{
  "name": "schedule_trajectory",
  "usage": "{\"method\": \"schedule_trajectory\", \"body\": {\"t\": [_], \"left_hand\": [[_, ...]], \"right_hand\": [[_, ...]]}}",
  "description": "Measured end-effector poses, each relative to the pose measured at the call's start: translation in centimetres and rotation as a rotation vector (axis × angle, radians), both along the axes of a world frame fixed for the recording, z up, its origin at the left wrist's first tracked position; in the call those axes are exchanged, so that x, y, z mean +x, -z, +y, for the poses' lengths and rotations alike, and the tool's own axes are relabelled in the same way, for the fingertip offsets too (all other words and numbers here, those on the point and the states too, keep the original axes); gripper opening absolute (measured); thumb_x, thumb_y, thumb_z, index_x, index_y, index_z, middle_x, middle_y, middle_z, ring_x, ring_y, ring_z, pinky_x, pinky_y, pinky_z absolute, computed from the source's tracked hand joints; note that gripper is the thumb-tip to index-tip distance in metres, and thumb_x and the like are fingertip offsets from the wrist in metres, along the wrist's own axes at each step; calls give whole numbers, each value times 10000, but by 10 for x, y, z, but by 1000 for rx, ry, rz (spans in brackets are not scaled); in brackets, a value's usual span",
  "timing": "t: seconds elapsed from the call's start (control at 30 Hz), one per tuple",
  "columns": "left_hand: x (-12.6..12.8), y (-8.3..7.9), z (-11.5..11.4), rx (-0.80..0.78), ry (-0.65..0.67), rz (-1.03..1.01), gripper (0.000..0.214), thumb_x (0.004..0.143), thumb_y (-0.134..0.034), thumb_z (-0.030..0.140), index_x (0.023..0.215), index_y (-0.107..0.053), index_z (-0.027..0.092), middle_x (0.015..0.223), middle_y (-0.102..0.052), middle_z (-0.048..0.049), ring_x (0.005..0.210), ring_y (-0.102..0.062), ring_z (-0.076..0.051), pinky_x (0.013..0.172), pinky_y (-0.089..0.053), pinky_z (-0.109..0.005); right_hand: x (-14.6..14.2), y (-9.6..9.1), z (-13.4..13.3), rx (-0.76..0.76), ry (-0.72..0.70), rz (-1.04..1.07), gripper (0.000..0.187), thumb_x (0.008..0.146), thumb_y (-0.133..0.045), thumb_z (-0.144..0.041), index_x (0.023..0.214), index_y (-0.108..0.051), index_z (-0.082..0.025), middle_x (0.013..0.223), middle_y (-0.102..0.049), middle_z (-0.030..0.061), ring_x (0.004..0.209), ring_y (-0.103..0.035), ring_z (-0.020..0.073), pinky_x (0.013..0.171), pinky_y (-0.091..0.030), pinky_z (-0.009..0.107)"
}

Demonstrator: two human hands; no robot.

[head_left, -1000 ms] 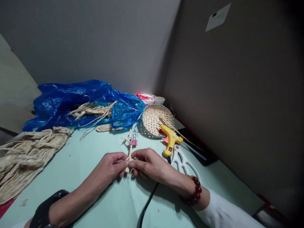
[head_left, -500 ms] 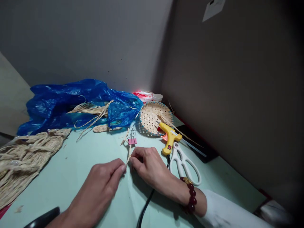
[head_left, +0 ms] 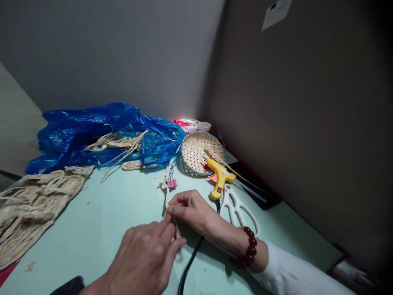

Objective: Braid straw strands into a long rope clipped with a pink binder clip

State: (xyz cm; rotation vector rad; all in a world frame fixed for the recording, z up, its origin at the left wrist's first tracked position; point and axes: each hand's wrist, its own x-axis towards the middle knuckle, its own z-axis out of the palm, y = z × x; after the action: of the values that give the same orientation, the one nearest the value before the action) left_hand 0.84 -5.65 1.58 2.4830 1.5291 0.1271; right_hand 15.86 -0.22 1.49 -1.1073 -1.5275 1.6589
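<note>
A thin strand of pale straw (head_left: pixel 166 193) runs from beside a pink binder clip (head_left: pixel 172 183) toward me, down to my fingers. My right hand (head_left: pixel 196 213) pinches it between thumb and forefinger, a beaded bracelet on the wrist. Close below, my left hand (head_left: pixel 144 254) has its curled fingers at the same strand, back of the hand up and thumb pointing right. A loose length of the straw shows between that thumb and the forefinger, its lower end blurred. The left fingertips are partly hidden.
Right of my hands lie a yellow glue gun (head_left: pixel 219 180) with a black cord (head_left: pixel 192 262) and white-handled scissors (head_left: pixel 238 211). Behind stands a woven basket (head_left: pixel 199 149). A blue plastic bag (head_left: pixel 76 127) holds straw. Braided straw pieces (head_left: pixel 43 209) lie at left.
My left hand has moved right and turned over, its thumb now stretching past the strand. The right hand still pinches the straw in nearly the same spot.
</note>
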Motion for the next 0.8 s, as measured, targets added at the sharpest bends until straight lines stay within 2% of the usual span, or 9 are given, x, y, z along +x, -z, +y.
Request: {"method": "schedule_trajectory", "body": {"t": [0.07,0.13,0.2,0.27,0.37,0.43,0.53,0.67,0.8], "left_hand": [[-8,-5,9,25,-130,-202,402,928,-377,424,716,-653,222,739,-688,-78,696,-643,-246,639,-429,-334],[-14,-6,20,-14,-263,-411,348,916,-414,430,750,-633,217,762,-676,-57,686,-622,-208,645,-441,-303],[-16,-1,31,-288,-310,-632,273,875,-488,453,798,-595,214,598,-604,6,459,-501,-134,447,-369,-235],[-16,6,39,-633,-319,-818,319,859,-488,502,724,-524,216,401,-411,88,298,-290,-79,325,-212,-200],[-13,12,44,-808,-368,-999,325,797,-581,493,683,-498,201,462,-367,116,326,-136,-24,315,-116,-173],[-13,11,45,-812,-382,-1017,310,781,-601,464,683,-524,180,501,-391,108,351,-121,-16,328,-98,-173],[-17,6,47,-696,-373,-918,249,764,-605,402,722,-583,157,492,-406,101,368,-211,-39,356,-140,-181],[-23,6,49,-515,-335,-734,225,778,-564,362,654,-550,175,510,-436,78,461,-330,-91,435,-230,-205],[-22,11,46,-405,-314,-674,267,807,-537,370,613,-483,195,536,-387,79,530,-338,-114,494,-244,-226]], "right_hand": [[0,-1,-1,15,10,-23,187,738,-513,-68,615,-647,-111,541,-568,-20,490,-405,77,494,-307,190],[1,2,-1,37,2,-32,193,756,-515,-67,624,-650,-107,520,-540,-31,476,-357,69,476,-273,187],[1,7,0,67,-8,-53,183,778,-525,-91,650,-655,-107,523,-548,-28,475,-361,70,471,-270,185],[1,13,2,118,-14,-90,171,797,-528,-118,696,-666,-111,572,-601,-8,515,-442,85,493,-306,183],[1,15,3,238,-27,-191,175,816,-519,-129,749,-681,-125,671,-672,23,643,-563,120,573,-364,192],[3,11,1,308,-54,-265,180,831,-509,-129,785,-682,-140,715,-697,26,685,-582,129,612,-371,200],[8,0,-5,411,-107,-397,200,862,-486,-145,783,-670,-158,712,-696,21,648,-550,123,604,-342,209],[13,-11,-13,570,-30,-663,230,874,-489,-192,672,-595,-161,598,-586,12,537,-426,108,531,-248,238],[12,-12,-20,649,19,-736,240,891,-470,-212,658,-511,-175,541,-488,-22,474,-318,91,506,-212,252]]}}
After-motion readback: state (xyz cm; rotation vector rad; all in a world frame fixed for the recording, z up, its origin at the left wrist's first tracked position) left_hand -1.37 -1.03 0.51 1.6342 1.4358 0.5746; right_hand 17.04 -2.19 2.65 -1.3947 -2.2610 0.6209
